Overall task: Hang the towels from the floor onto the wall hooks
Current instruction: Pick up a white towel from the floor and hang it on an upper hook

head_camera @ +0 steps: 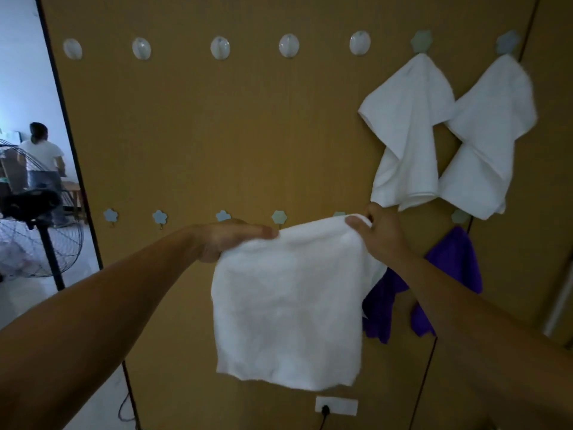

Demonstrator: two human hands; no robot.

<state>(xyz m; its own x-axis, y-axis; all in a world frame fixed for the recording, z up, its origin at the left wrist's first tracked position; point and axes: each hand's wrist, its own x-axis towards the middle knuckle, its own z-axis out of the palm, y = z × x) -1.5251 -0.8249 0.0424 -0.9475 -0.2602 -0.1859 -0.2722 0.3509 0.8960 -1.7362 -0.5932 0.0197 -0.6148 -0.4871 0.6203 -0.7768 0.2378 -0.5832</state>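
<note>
The left hand [235, 240] grips the top left corner of a square white terry towel [288, 305], and the right hand [381, 234] pinches its top right corner, thumb over the edge. The cloth hangs flat between them against the brown wooden wall panel [217, 135], its top edge level with the lower row of pale flower-shaped hooks [279, 217]. Just right of it hangs a purple cloth [452, 268], and above that two white towels [409, 131] hang from upper hooks, beside a row of round clear hooks [220, 47].
</note>
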